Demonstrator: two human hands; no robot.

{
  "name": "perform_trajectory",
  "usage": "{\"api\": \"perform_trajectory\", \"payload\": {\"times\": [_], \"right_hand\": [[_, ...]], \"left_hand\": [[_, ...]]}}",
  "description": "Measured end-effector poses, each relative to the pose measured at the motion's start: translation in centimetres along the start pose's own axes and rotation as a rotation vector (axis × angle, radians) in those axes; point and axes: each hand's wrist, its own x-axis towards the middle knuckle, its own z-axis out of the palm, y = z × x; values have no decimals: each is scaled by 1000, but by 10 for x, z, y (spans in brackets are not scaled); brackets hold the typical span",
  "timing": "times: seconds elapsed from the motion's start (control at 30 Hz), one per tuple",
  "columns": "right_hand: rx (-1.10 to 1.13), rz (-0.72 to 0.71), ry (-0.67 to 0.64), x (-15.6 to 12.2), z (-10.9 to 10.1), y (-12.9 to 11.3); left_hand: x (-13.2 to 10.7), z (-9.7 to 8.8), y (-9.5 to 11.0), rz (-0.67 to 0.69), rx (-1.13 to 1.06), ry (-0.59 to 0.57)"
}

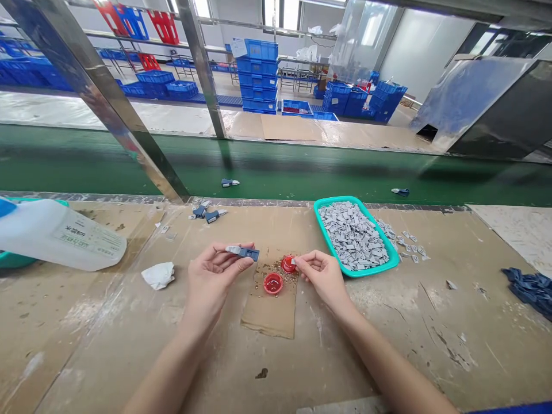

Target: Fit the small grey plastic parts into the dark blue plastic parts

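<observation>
Between the thumb and fingers of my left hand (218,270) is a small dark blue plastic part (248,253) with a light grey end. My right hand (321,276) pinches a small grey plastic piece (294,261) at the rim of a red cap (287,264). A second red cap (273,283), with liquid in it, stands just in front of the first. Both rest on a wet-spotted strip of cardboard (269,322). Right of them, a turquoise tray (371,272) holds a heap of small grey pieces (351,236).
A white bottle (86,238) leans in from the left, near a crumpled white tissue (158,276). Several blue parts (211,215) lie by the green conveyor belt (280,172), and two lie on it. More dark blue parts (528,290) are piled at far right. A metal post (107,109) rises at left.
</observation>
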Motion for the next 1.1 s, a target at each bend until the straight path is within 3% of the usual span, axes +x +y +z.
{"api": "perform_trajectory", "payload": {"times": [0.47, 0.8, 1.1], "right_hand": [[-32, 0, 8, 6, 3, 5], [210, 135, -189, -18, 1, -22], [146, 108, -247, -24, 8, -23]], "left_hand": [[-9, 12, -4, -62, -8, -88], [-24, 27, -7, -129, 7, -128], [-32, 32, -6, -133, 1, -149]]}}
